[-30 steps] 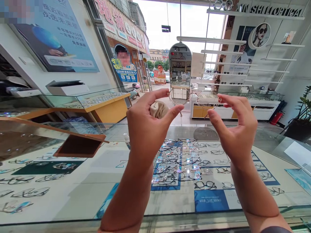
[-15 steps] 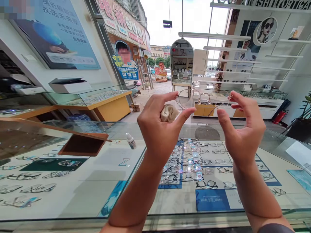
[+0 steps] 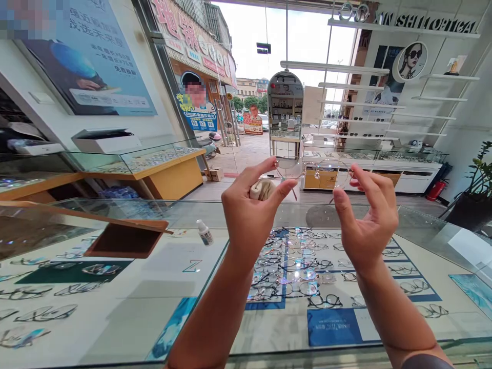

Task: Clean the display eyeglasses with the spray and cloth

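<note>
Grip: left hand (image 3: 249, 207) and right hand (image 3: 369, 220) hold eyeglasses (image 3: 316, 166) at opposite ends, above the table (image 3: 126, 312). Left temple tip (image 3: 295, 194) now shows below the thumb (image 3: 284, 190); eyeglasses apparently re-angled, both ends held.

"OPTICAL" on shelf (image 3: 403, 29) ("Z" on white panel (image 3: 165, 263))

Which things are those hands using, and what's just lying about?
In use:
thin-rimmed glasses, between left hand and right hand
beige cloth, bunched in the left hand

Lying about:
display glasses
blue card
white bottle, possibly needed too
</note>
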{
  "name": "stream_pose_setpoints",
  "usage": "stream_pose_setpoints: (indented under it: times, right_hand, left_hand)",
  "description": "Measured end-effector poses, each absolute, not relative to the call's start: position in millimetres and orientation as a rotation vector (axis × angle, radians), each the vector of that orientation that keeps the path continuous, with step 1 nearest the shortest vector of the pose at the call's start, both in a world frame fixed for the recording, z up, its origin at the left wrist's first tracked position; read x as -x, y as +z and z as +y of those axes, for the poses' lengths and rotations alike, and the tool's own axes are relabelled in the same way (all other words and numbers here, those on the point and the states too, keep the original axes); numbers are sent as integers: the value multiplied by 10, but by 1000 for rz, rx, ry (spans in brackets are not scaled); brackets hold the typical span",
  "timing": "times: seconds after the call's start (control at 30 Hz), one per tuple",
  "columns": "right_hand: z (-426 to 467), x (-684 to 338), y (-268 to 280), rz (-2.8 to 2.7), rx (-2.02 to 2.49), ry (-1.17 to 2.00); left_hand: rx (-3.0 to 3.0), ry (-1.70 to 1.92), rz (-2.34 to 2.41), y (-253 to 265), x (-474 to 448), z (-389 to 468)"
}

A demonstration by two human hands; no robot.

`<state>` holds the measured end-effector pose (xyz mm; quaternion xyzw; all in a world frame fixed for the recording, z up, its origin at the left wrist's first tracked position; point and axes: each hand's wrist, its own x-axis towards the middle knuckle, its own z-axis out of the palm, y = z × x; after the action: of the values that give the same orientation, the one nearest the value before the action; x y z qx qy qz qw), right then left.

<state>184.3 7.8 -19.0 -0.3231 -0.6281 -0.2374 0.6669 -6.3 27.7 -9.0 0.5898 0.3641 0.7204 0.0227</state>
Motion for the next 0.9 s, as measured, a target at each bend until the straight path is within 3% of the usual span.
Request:
stream_pose_setpoints:
  times: [0.47, 0.9]
  right_hand:
    - [-92, -1801, -145, -1410, 739, -653]
    - [-267, -1693, -35, -1350, 818, -534]
  left_hand:
    - [-1780, 2381, 1103, -101, 5, 195]
    - [-1838, 2414, 1110, -14, 103, 7]
